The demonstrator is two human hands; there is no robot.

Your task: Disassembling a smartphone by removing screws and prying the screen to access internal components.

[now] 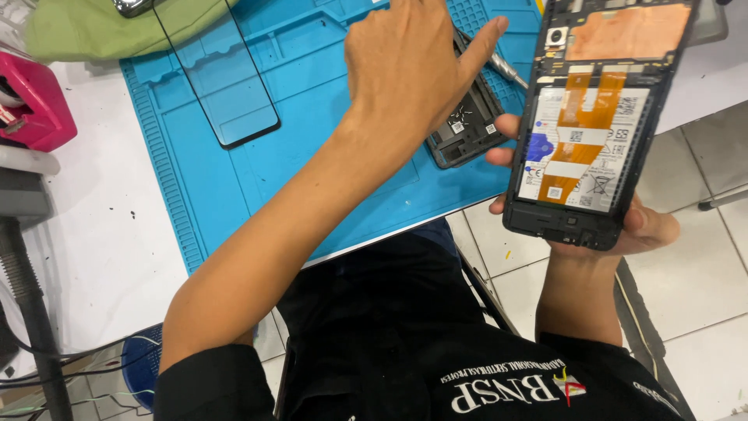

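My right hand (639,226) holds an opened black phone (596,125) upright off the table's edge. Its back is off, so a white battery, orange flex strips and a copper plate show. My left hand (405,70) reaches over the blue work mat (234,187), back of the hand up, thumb stuck out toward a metal tool tip (508,70). Its fingers run past the top edge, so anything in them is hidden. Under that hand lies a black phone back frame (467,129).
A black-rimmed glass screen panel (226,86) lies on the mat's left half. A green cloth (101,27) is at the back left, and a pink object (35,101) sits at the left edge. A black pole (23,296) and cables stand below the white table; tiled floor is at the right.
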